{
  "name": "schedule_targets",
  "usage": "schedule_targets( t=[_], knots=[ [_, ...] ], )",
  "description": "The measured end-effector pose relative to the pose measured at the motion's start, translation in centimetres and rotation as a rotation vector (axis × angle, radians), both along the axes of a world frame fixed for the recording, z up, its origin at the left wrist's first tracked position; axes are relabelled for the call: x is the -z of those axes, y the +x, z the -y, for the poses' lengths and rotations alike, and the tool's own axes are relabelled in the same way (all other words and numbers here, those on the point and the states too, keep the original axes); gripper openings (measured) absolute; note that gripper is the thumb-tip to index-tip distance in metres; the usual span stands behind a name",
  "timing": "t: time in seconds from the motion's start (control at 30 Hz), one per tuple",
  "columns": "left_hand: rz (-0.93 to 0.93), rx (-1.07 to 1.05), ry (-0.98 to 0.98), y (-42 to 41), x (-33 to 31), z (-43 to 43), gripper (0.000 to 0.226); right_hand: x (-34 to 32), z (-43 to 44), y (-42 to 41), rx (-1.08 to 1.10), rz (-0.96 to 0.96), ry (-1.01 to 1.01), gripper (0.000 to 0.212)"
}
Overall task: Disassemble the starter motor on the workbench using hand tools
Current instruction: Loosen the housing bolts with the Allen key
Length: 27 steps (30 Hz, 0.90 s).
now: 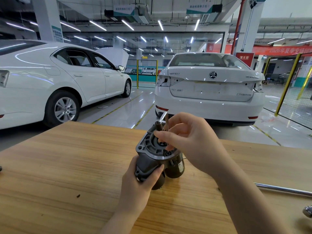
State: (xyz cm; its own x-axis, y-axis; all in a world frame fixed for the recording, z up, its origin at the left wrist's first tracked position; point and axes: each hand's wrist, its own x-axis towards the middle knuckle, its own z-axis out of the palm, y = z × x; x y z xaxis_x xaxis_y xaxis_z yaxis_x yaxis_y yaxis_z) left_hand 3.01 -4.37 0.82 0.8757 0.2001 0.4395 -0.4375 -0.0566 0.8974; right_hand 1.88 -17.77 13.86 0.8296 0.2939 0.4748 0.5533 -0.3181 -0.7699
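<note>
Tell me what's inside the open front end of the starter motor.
The starter motor shows, in its front face, a ribbed round recess with a dark centre. The right hand covers the recess's right side with its fingers; whether they hold anything there is hidden.

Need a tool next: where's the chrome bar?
In the head view, the chrome bar lies on the wooden workbench at the far right edge, well right of the hand-held starter motor.
</note>
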Motion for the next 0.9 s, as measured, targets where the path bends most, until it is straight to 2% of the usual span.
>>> schedule_targets(
  t=[0.3, 0.5, 0.73, 0.9],
  knots=[
    [0.0, -0.007, 0.011, -0.07, -0.18, 0.05, 0.055, -0.22, -0.04, -0.09, -0.01, 0.009, -0.112, 0.01],
    [0.009, -0.033, 0.016, -0.03, -0.14, 0.1, 0.057, 0.07, -0.32, -0.11, -0.005, 0.026, -0.083, 0.007],
    [0.006, -0.041, 0.014, 0.03, -0.11, 0.12, 0.055, 0.2, -0.3, -0.1, 0.054, 0.053, -0.048, 0.023],
    [0.007, -0.044, 0.015, -0.04, -0.15, 0.1, 0.054, 0.0, 0.06, -0.14, 0.024, 0.06, -0.096, 0.01]
  ],
)
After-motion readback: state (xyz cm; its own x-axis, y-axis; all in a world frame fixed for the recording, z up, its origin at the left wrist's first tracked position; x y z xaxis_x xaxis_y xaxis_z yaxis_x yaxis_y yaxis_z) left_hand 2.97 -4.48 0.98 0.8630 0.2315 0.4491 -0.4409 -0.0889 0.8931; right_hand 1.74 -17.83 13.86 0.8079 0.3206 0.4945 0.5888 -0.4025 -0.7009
